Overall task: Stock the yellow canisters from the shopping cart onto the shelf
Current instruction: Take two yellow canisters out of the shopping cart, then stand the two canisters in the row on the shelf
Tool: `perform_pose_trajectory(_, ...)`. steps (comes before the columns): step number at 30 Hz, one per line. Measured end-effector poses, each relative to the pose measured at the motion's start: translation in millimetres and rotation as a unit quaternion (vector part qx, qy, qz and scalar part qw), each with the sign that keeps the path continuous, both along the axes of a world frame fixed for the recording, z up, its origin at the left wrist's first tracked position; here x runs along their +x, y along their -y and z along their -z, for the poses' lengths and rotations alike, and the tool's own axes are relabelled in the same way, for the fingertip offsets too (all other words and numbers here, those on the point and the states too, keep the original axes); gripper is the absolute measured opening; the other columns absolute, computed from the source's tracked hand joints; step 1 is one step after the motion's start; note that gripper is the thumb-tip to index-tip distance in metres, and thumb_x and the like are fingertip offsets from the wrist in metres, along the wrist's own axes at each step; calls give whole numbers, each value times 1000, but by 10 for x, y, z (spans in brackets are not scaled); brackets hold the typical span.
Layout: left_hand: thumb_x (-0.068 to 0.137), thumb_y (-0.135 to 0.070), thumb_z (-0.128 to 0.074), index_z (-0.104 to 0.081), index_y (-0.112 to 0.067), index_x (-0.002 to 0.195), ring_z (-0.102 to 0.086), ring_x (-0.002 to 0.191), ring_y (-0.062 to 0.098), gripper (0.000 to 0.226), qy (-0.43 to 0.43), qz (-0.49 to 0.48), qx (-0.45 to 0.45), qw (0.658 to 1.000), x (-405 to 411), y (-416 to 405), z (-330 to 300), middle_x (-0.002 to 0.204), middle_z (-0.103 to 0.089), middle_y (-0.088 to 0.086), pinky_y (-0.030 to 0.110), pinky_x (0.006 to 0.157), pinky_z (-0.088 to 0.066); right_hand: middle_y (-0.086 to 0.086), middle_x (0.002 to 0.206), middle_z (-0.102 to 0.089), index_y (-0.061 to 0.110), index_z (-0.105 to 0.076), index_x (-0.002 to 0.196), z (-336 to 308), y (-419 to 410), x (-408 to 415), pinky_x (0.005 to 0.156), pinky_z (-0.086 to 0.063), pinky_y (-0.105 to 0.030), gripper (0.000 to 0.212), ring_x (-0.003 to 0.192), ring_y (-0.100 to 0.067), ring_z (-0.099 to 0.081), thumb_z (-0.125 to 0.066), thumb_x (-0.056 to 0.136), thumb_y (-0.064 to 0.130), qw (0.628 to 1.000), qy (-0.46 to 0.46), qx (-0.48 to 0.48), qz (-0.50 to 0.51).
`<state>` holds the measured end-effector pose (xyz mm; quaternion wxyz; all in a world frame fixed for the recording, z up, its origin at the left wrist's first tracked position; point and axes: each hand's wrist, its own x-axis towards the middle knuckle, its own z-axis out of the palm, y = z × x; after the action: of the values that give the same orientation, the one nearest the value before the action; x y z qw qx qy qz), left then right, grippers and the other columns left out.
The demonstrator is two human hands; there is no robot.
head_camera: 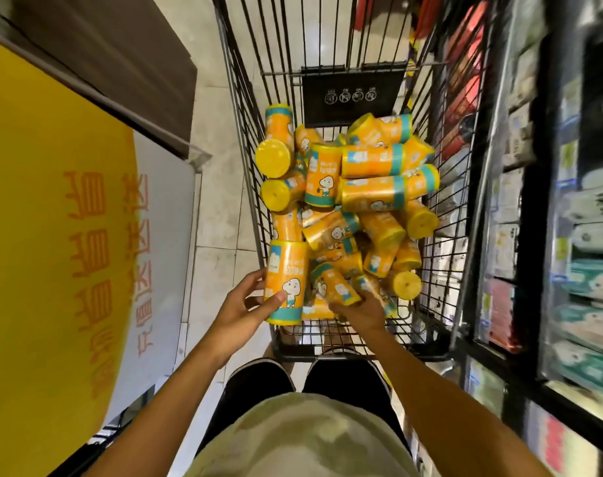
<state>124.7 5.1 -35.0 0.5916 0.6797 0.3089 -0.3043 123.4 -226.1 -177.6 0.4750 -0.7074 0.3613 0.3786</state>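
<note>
1. The left hand [250, 304] is gripping an upright canister [286, 282] at the shopping cart's [358, 352] seven o'clock corner, thumb across its label, probably for lifting.
2. The right hand [360, 309] is curling around a tilted canister [338, 287] at six o'clock.
3. The other yellow canisters [369, 187] are lying jumbled in the basket; the shelf [534, 235] is standing at three o'clock.

Big yellow sign [34, 218] with orange characters along left edge, white panel [165, 215] beside it. Brown cardboard [121, 63] at top left corner. Pale tiled floor [220, 173] between. Black shorts [258, 387] and light shirt [303, 442] at bottom edge.
</note>
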Motion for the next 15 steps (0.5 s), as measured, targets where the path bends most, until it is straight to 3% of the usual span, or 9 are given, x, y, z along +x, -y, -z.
perform_pose_trajectory(3,79,-44,-70,-52,-39,129,-62,113,13,54,12,17,-7,1000,70,34,-135,126,-59,-13,27,88,-55,-4,118,-69,20,-62,120,-292,259,-16,95,-54,-40,74,105,-22,-65,-93,55,33,998,45,13,31)
perform_pose_trajectory(6,81,-42,-72,-53,-32,134,-65,112,17,58,26,27,-13,999,111,58,-268,130,-61,-5,33,92,-57,5,100,-69,20,-63,111,-757,454,19,71,-53,-15,52,88,-7,-65,-91,68,14,993,90,42,69)
perform_pose_trajectory(8,85,-36,-72,-53,-28,135,-66,110,16,54,37,33,-12,999,127,91,-355,130,-61,-3,29,89,-58,14,91,-69,24,-63,102,-1026,546,48,59,-50,-9,45,81,1,-64,-90,69,11,986,120,68,90)
perform_pose_trajectory(11,88,-29,-72,-54,-25,135,-67,108,18,51,60,35,-15,997,147,144,-490,129,-62,-1,26,84,-58,7,90,-77,24,-70,97,-1380,638,61,64,-55,-17,43,81,-9,-73,-92,62,12,974,160,99,129)
perform_pose_trajectory(14,86,-32,-72,-54,-23,135,-68,107,14,53,72,42,-26,996,116,151,-596,128,-64,-1,24,82,-58,-5,93,-78,10,-73,103,-1602,665,-11,71,-59,-27,69,89,-22,-75,-98,44,36,960,187,132,162)
perform_pose_trajectory(15,84,-36,-73,-53,-23,136,-68,108,13,57,70,43,-27,996,103,143,-601,129,-64,-1,26,85,-58,-7,97,-78,7,-72,107,-1644,639,-50,76,-61,-33,71,93,-26,-74,-95,48,39,957,183,144,171)
